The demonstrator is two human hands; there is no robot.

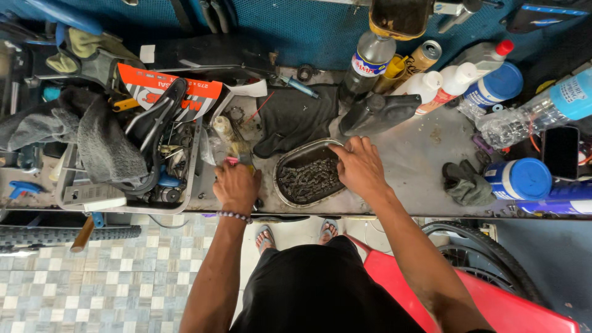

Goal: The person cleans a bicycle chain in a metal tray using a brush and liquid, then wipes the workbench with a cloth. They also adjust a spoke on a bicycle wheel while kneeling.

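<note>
Two bare hands at work over a cluttered grey metal tabletop (419,166), seen from above. Right hand (361,166) resting on the far right rim of an oval metal pan (290,161), fingers curled down over the edge, gripping it. Inside the pan, a dark greasy bicycle chain (308,180) heaped in loops. Left hand (236,188), with a beaded bracelet (234,216) at the wrist, closed into a fist just left of the pan around a small pink-tipped tool (233,161); hard to tell what kind. Behind the pan, a black rag (296,117) spread flat, and beside it a black plastic oil bottle (376,113) lying tilted. Farther back, a crowd of upright bottles and cans, among them a white squeeze bottle with a red cap (484,57). Right of the pan, well apart, a crumpled dark green glove (465,183) and a blue-lidded round tub (519,179). At left, a grey metal tray (185,185) crammed with parts, with a black bicycle saddle (157,114) on top.
</note>
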